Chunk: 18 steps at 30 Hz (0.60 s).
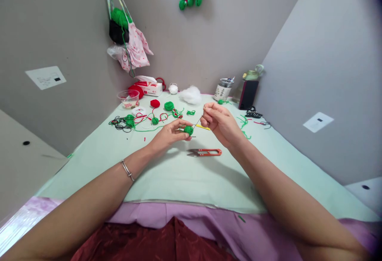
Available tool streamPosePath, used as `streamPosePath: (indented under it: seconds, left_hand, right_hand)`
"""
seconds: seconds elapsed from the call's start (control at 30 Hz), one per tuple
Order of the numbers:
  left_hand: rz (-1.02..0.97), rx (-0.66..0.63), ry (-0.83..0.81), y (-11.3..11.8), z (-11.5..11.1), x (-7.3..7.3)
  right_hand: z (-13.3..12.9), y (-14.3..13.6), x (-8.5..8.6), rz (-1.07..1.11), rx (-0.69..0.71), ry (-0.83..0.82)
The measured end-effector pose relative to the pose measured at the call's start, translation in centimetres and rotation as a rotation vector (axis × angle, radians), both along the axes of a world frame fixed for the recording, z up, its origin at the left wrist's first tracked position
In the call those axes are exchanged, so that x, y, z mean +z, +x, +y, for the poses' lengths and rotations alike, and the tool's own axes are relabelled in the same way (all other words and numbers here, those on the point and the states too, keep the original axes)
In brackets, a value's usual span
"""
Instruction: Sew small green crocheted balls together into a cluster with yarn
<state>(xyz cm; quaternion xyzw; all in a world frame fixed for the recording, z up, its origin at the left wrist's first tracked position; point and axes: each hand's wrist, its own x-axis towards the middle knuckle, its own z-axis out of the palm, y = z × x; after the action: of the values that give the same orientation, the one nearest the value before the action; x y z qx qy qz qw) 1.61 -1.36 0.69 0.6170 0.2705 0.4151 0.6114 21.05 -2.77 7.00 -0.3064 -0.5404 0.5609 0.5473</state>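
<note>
My left hand (170, 134) is closed around a small green crocheted ball (188, 130), pinched between thumb and fingers above the table. A dark thread (197, 122) runs taut from the ball up to my right hand (219, 119), whose thumb and forefinger pinch its end. Whether a needle is in that pinch is too small to tell. A short dark tail sticks out at the ball's lower right. Orange-handled thread snips (205, 152) lie just below the hands, blades pointing left. Behind the right fingers a yellow stick (203, 127) shows partly.
Black yarn (119, 123), a red yarn ball (155, 103), a green yarn ball (168, 106) and white stuffing (191, 95) lie farther back. A tissue box (152, 89), plastic tub (129, 101), labelled can (223, 90) and phone (248, 94) stand near the wall. Green scraps (244, 122) lie right.
</note>
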Motion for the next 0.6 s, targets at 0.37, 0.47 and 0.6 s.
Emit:
streamPosePath:
  seconds: [0.37,0.47,0.6]
  left_hand:
    - [-0.182,0.128,-0.046,-0.5,0.4,0.8]
    - [-0.198,0.160,-0.076,-0.6,0.5,0.9]
    - [-0.224,0.181,-0.059,-0.6,0.5,1.0]
  right_hand:
    - [-1.0,-0.8,-0.7,-0.584,-0.293,0.475]
    - [-1.1,-0.9,-1.2,-0.722,-0.333,0.579]
    - [-1.0,-0.9,-1.6,-0.806,-0.345,0.639]
